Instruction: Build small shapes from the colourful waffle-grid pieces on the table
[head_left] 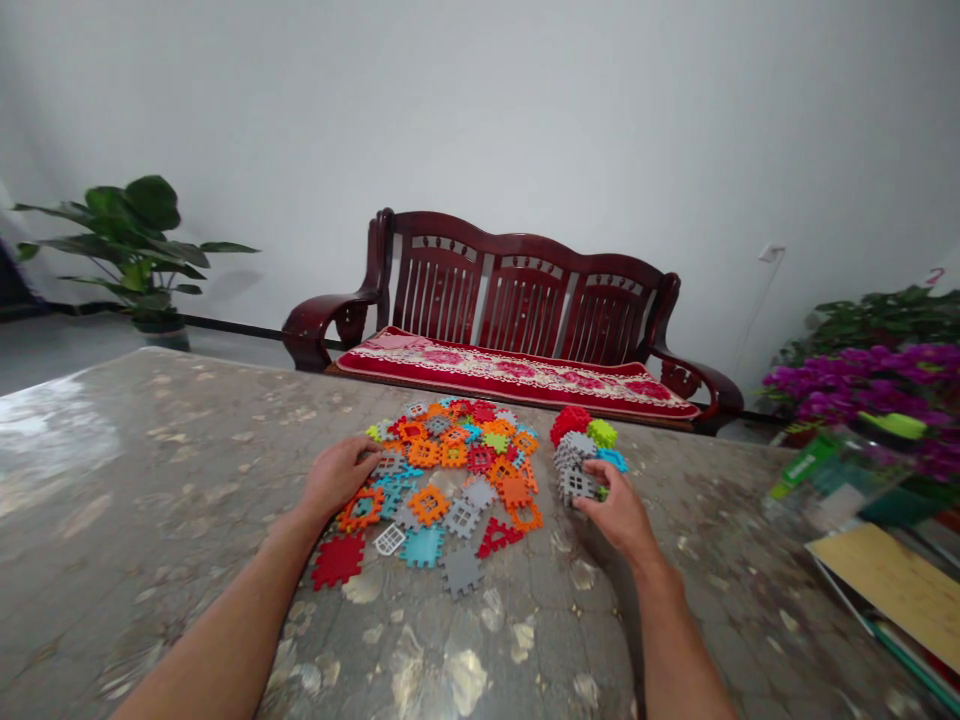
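Observation:
A loose pile of interlocking plastic tiles (453,455) in orange, red, blue, grey and green lies spread over the table. At its left edge is my left hand (341,478), its fingers closed at the side of a grey window tile (390,463). To the right of the pile, my right hand (619,505) pinches another grey window tile (577,484) between thumb and fingers. That tile is at the front of a row of grey tiles (574,446). Red tiles (570,422), green tiles (602,432) and blue tiles (613,459) are grouped beside the row.
The patterned tabletop (420,660) reaches toward a dark wooden bench (517,300) with a red floral cushion (517,372). On the right are a clear plastic container (836,490), a yellow-brown folder (892,580) and purple flowers (862,385). A potted plant (150,250) stands at the left.

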